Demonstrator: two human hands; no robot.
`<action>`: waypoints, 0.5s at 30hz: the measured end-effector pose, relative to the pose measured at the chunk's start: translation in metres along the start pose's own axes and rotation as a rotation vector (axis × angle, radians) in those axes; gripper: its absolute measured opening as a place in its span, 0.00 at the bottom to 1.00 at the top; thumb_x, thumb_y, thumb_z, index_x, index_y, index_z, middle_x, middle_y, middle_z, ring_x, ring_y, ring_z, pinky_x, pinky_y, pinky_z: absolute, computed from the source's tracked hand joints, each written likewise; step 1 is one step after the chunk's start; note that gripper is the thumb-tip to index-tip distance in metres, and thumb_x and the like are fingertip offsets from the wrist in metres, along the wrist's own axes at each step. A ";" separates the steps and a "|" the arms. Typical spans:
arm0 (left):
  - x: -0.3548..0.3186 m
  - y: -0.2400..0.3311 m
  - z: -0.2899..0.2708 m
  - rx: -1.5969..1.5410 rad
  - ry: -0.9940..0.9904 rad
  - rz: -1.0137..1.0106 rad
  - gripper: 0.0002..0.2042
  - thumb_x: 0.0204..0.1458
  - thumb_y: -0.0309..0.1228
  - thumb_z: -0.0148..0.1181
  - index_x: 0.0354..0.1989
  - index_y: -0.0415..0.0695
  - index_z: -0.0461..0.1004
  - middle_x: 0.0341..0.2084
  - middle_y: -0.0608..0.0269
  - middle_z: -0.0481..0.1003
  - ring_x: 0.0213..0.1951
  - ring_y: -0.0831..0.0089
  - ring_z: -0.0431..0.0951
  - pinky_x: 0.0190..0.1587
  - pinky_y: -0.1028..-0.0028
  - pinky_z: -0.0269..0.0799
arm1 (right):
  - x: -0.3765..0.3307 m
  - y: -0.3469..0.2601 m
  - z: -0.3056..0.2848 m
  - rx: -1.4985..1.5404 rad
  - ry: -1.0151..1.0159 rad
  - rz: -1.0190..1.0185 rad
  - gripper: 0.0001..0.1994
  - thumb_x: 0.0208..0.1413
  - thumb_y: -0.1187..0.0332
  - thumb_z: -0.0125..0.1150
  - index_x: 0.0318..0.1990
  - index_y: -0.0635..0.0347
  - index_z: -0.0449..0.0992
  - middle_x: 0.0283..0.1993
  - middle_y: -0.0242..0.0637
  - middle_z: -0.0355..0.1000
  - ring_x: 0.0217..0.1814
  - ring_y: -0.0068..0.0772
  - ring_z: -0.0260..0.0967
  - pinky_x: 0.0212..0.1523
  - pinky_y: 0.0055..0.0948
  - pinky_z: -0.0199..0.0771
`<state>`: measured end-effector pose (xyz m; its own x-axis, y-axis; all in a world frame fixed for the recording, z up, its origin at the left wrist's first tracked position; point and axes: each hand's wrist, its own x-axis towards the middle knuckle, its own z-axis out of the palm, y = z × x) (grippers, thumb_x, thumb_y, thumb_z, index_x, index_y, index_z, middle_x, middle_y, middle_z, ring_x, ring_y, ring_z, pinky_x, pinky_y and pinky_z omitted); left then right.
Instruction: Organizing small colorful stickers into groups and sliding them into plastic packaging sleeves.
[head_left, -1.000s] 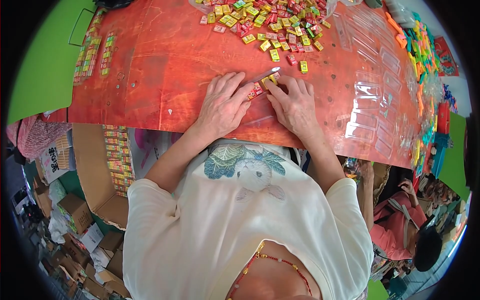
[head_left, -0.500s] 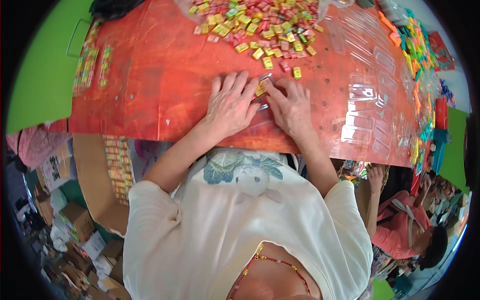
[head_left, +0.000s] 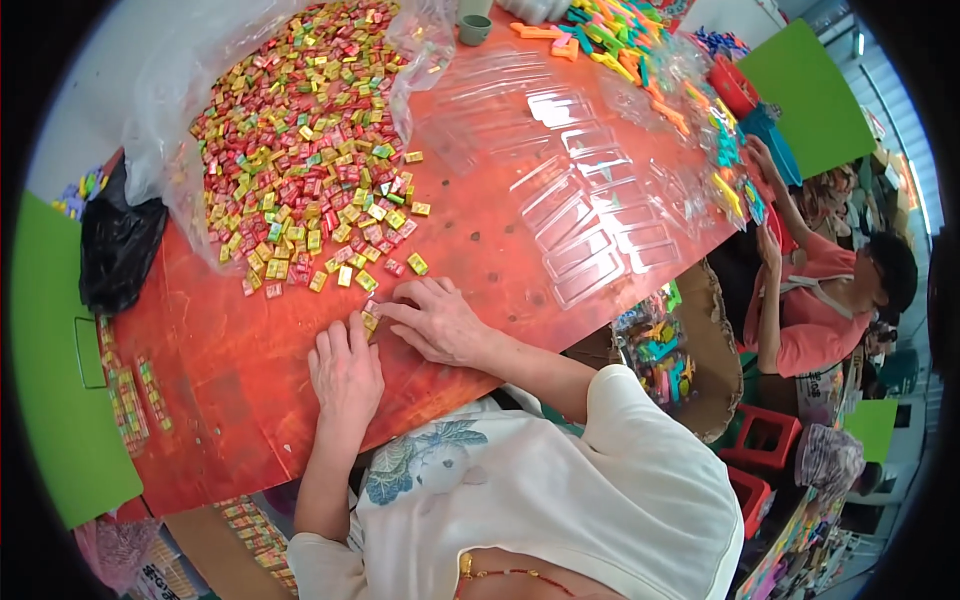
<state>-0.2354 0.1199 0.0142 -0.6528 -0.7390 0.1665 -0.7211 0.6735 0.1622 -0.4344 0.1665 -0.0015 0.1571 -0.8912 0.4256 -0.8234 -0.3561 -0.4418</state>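
Observation:
My left hand [head_left: 345, 372] lies flat, palm down, on the orange-red table [head_left: 240, 380], fingers together and pointing up at a small row of wrapped candies [head_left: 369, 320]. My right hand [head_left: 435, 322] rests beside it, fingers stretched left and touching the same candies. What lies under the palms is hidden. A big heap of small red, yellow and green wrapped candies [head_left: 300, 170] spreads over a clear plastic sheet just beyond my hands.
Clear plastic trays [head_left: 590, 230] cover the table's right part. Filled candy strips [head_left: 130, 395] lie at the left edge beside a black bag [head_left: 115, 250]. Another person in a pink top [head_left: 820, 310] sits at the right, near cardboard boxes and a red stool [head_left: 765, 440].
The view has swung, so the table now runs slanted and the candy heap shows in full. Both hands stay flat on the table, close together at the small candies.

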 end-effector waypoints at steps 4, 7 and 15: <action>0.001 -0.022 0.001 0.022 0.066 -0.066 0.26 0.56 0.35 0.62 0.62 0.39 0.68 0.43 0.53 0.69 0.46 0.54 0.71 0.45 0.55 0.68 | 0.000 0.009 0.010 0.161 0.021 0.075 0.17 0.53 0.68 0.66 0.52 0.53 0.79 0.50 0.41 0.72 0.51 0.45 0.70 0.49 0.44 0.69; 0.010 -0.046 0.002 0.001 0.146 -0.124 0.28 0.55 0.39 0.62 0.64 0.40 0.66 0.44 0.52 0.70 0.46 0.53 0.71 0.45 0.53 0.69 | 0.003 0.008 -0.003 0.128 0.037 0.138 0.15 0.55 0.69 0.66 0.51 0.53 0.80 0.50 0.44 0.73 0.51 0.50 0.71 0.51 0.44 0.71; 0.003 -0.058 -0.015 0.042 0.046 -0.261 0.29 0.50 0.44 0.66 0.57 0.39 0.71 0.45 0.53 0.71 0.48 0.55 0.71 0.45 0.54 0.68 | 0.017 0.007 0.005 0.132 -0.028 0.095 0.16 0.57 0.72 0.63 0.54 0.57 0.78 0.53 0.43 0.73 0.54 0.48 0.69 0.55 0.40 0.68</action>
<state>-0.1922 0.0786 0.0204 -0.4331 -0.8854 0.1688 -0.8731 0.4586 0.1652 -0.4351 0.1476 -0.0015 0.0987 -0.9295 0.3553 -0.7570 -0.3019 -0.5795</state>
